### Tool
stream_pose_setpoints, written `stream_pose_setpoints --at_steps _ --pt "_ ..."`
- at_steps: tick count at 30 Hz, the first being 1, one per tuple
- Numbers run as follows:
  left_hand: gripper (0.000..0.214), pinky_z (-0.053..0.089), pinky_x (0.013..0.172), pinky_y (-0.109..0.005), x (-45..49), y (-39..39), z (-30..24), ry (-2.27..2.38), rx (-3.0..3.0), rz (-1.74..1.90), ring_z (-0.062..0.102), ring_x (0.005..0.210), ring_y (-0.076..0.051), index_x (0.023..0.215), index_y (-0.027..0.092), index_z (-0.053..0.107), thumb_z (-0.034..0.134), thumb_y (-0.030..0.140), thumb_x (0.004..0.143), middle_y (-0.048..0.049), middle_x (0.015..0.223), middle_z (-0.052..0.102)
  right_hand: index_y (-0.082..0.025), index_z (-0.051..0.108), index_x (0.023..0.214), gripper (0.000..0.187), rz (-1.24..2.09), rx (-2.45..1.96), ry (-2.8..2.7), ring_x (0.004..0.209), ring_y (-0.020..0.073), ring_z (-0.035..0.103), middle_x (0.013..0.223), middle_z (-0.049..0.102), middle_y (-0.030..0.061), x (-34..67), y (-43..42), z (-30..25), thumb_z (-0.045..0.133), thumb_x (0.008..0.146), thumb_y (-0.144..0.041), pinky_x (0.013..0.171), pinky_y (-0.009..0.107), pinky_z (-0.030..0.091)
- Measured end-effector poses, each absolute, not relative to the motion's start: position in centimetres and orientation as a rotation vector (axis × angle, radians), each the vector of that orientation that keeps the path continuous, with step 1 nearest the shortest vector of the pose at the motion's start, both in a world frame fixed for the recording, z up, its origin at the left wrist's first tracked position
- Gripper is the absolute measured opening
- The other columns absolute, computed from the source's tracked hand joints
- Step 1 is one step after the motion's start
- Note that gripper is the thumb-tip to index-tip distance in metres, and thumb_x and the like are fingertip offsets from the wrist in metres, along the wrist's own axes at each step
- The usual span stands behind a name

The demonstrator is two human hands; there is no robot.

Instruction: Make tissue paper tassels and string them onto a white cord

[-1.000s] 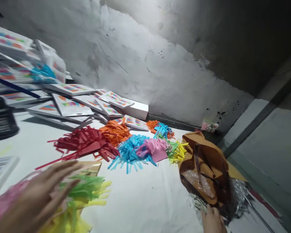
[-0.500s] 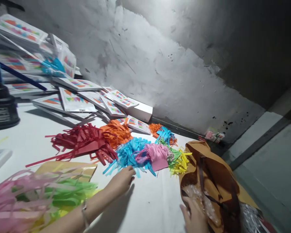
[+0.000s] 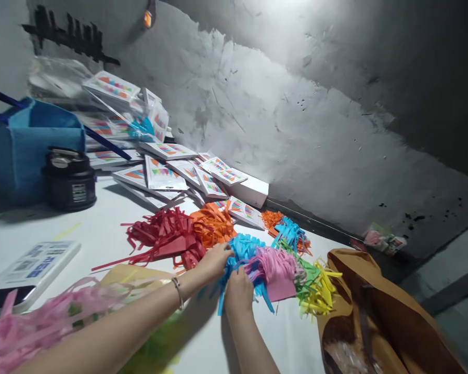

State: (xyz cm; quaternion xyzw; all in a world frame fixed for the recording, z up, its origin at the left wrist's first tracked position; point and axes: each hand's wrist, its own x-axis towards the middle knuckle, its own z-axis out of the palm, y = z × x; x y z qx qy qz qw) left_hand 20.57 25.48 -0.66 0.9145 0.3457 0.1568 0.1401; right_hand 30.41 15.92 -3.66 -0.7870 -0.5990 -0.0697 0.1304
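Note:
A bundle of blue paper fringe (image 3: 246, 246) lies on the white table (image 3: 275, 332), between orange fringe and pink fringe. My left hand (image 3: 217, 258), with a bracelet at its wrist, is closed on the left side of the blue bundle. Close by, my right hand (image 3: 238, 291) has its fingers curled over the front strands of the same blue bundle. The pink fringe (image 3: 276, 267) touches the blue one on the right. Behind my left hand sit the dark red fringe (image 3: 166, 234) and the orange fringe (image 3: 213, 223). My fingertips are partly hidden in the strands.
Green and yellow fringe (image 3: 322, 291) lies beside a brown bag (image 3: 390, 291) on the right. Packaged cards (image 3: 166, 174) are heaped at the back against the wall. A black jar (image 3: 70, 182) and a blue bag (image 3: 42, 140) stand left. Pink strips (image 3: 66, 317) lie under my left forearm.
My right hand has left the brown bag and moved left to the blue fringe. My left hand has reached further into the blue bundle. The view has swung left.

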Motion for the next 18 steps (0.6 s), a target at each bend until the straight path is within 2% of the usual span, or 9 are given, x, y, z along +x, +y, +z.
stream_pose_setpoints --at_steps 3,8,14,18 --pt "0.018 0.051 0.098 -0.049 21.7 26.0 -0.5 0.771 2.758 0.358 0.061 0.114 -0.027 0.108 0.017 0.068 0.067 0.03 0.096 -0.0079 0.121 0.066 -0.01 0.073 0.098 0.041 -0.262 -2.347 -1.697 0.087 0.0294 0.072 0.104 0.071 0.0192 31.4 14.6 -4.1 0.038 0.085 0.008 0.071 0.037 0.051" --pt "0.014 0.051 0.097 -0.048 23.0 27.0 -1.1 0.572 2.824 0.302 0.063 0.108 -0.025 0.098 0.016 0.069 0.066 0.029 0.096 -0.0067 0.112 0.069 -0.013 0.073 0.092 0.038 -0.363 -2.355 -1.638 0.087 0.0303 0.07 0.098 0.071 0.017 33.3 13.0 -4.5 0.04 0.087 0.004 0.074 0.038 0.049" --pt "0.019 0.054 0.092 -0.045 22.6 27.8 -1.1 0.524 2.776 0.305 0.066 0.102 -0.023 0.097 0.016 0.069 0.068 0.034 0.095 -0.0058 0.107 0.07 -0.018 0.068 0.081 0.024 -0.329 -2.134 -1.635 0.079 0.0201 0.068 0.092 0.069 0.0086 36.1 12.8 -5.2 0.049 0.088 -0.006 0.068 0.027 0.046" --pt "0.02 0.057 0.087 -0.042 22.8 28.5 -1.1 0.565 2.709 0.292 0.068 0.096 -0.021 0.104 0.015 0.068 0.066 0.034 0.097 -0.006 0.108 0.07 -0.02 0.061 0.075 0.021 -0.271 -2.013 -1.606 0.069 0.0138 0.066 0.076 0.065 0.0013 37.7 12.3 -5.1 0.053 0.094 -0.017 0.064 0.02 0.047"
